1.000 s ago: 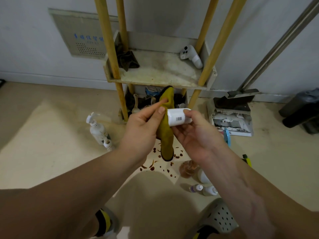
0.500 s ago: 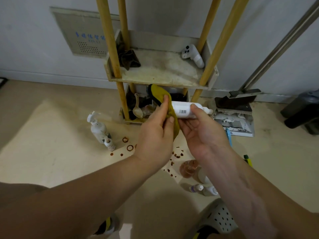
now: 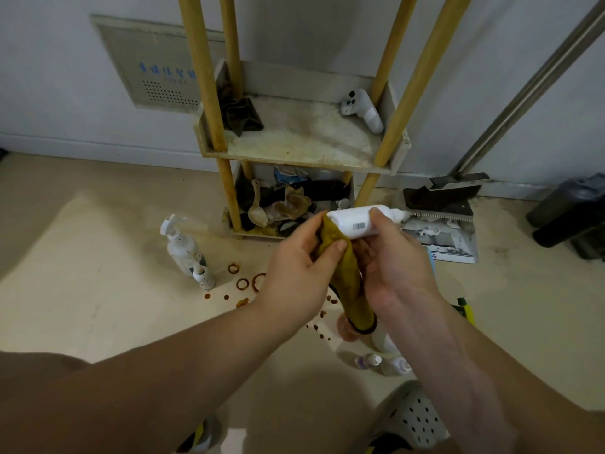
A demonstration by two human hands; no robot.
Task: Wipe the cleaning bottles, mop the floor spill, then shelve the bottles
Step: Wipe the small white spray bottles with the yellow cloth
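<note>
The beige floor (image 3: 82,290) carries a reddish-brown spill (image 3: 242,285) of rings and drops in front of a yellow-posted shelf rack (image 3: 294,160) that stands against the white wall. The right hand (image 3: 393,273) grasps a white bottle (image 3: 355,221), held sideways above the spill with its barcode label facing up. The left hand (image 3: 294,273) pinches a mustard-yellow cloth (image 3: 350,283) between thumb and fingers, against the bottle's base end. The cloth hangs down between both hands. A white spray bottle (image 3: 181,247) stands on the floor left of the spill, with a small bottle (image 3: 204,278) just beside it (both are stained). More small bottles (image 3: 386,363) lie on the floor beneath the right forearm.
</note>
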